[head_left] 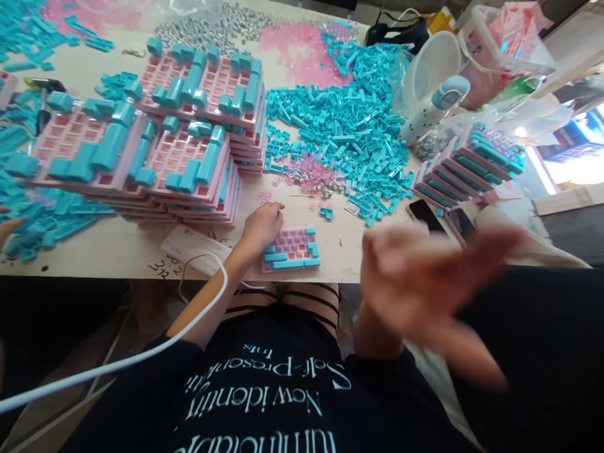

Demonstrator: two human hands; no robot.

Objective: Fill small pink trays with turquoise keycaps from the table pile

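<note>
A small pink keypad (298, 254) with pink and teal keycaps lies near the table's front edge. My left hand (263, 225) rests at its upper left corner, fingers curled together; whether they hold anything is hidden. Raised close to the camera, my right hand (419, 283) is blurred by motion, with some fingers stretched apart and nothing visible in it. Loose teal keycaps (349, 119) are heaped beyond the keypad, next to small clear pink pieces (314, 175). One teal keycap (326, 213) sits alone just above the keypad.
Stacked pink frames with teal keycaps (184, 157) stand at the left, and more (465, 167) lean at the right. Two phones (425, 215) lie near the right stack. Tubs (431, 66) stand at the back right. A white cable (155, 343) crosses my left arm. Another person's fingers (8, 226) show at the left edge.
</note>
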